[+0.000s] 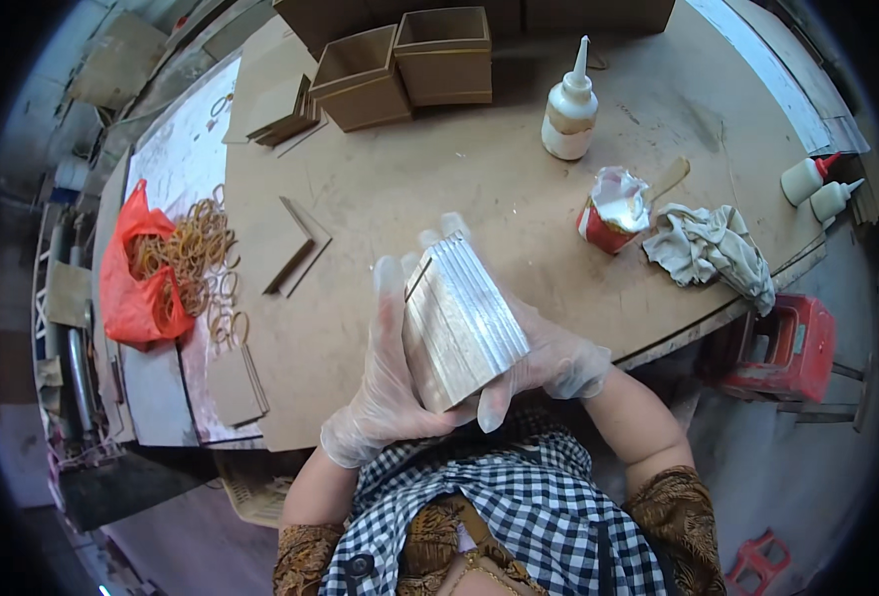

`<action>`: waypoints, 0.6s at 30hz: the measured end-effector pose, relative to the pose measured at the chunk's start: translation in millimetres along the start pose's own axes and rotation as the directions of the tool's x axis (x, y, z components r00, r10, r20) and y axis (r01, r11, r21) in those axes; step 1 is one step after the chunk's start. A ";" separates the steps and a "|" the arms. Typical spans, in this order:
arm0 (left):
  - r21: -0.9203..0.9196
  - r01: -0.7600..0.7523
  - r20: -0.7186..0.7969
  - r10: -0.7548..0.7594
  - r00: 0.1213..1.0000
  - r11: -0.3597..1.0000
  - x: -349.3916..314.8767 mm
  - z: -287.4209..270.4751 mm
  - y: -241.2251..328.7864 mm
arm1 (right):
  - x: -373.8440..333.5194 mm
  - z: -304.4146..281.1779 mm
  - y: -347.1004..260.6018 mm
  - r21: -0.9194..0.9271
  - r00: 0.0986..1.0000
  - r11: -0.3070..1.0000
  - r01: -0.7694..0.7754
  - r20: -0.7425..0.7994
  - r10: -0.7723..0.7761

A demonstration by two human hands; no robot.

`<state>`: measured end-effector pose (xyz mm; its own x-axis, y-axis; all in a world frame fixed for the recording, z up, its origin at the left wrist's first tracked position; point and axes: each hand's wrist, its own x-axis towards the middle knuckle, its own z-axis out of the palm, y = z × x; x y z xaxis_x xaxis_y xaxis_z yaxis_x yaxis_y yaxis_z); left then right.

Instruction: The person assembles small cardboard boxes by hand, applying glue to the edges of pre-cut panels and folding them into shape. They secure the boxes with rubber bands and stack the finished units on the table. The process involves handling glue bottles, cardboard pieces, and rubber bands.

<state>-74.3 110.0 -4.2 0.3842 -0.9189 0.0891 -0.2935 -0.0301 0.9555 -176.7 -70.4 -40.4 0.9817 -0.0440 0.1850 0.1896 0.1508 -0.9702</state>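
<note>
Between my two gloved hands, in front of my chest, is a tapered silver block (464, 323) with a foil-like surface and long parallel lines on one face. My left hand (388, 363) grips its left side, thumb and fingers around it. On the opposite side, my right hand (544, 353) is closed around the block, with some of its fingers hidden behind. Thin clear gloves cover both hands. Ahead on the table lies a small angled piece of brown board (292, 248), apart from my hands.
Two open brown board boxes (446, 74) stand at the back beside stacked board pieces (285, 114). A white glue bottle (569, 114), a foil-topped red container (613, 214) and a crumpled cloth (713, 248) are to the right. Rubber bands (196, 248) spill from a red bag (126, 288) on the left.
</note>
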 end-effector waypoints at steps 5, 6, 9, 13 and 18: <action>-0.034 -0.030 -0.041 0.028 0.999 0.999 -28.4 7.1 4.3 | -8.4 31.2 -6.7 0.177 1.000 0.984 0.025 -0.009 -0.023; -0.044 -0.039 -0.042 0.038 0.998 0.998 -33.8 8.0 5.8 | -11.1 36.8 -7.9 0.198 0.999 0.980 0.032 -0.033 -0.026; -0.106 0.007 -0.024 -0.010 1.000 0.994 -50.3 9.4 8.2 | -19.6 54.6 -12.1 0.238 0.994 0.971 0.032 -0.111 -0.005; -0.099 0.014 0.009 -0.013 1.000 0.995 -74.4 12.9 -0.5 | -27.2 69.7 -14.1 0.272 0.987 0.961 -0.045 -0.133 0.084; 0.045 -0.154 0.017 0.153 0.988 0.987 -93.2 1.7 10.5 | -33.0 83.5 -17.0 0.262 0.986 0.960 -0.096 -0.105 0.128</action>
<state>-114.7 194.7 -2.9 0.3196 -0.9193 0.2297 -0.3878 0.0943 0.9169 -211.1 11.0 -17.0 0.9909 -0.1279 0.0422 0.0914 0.4079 -0.9085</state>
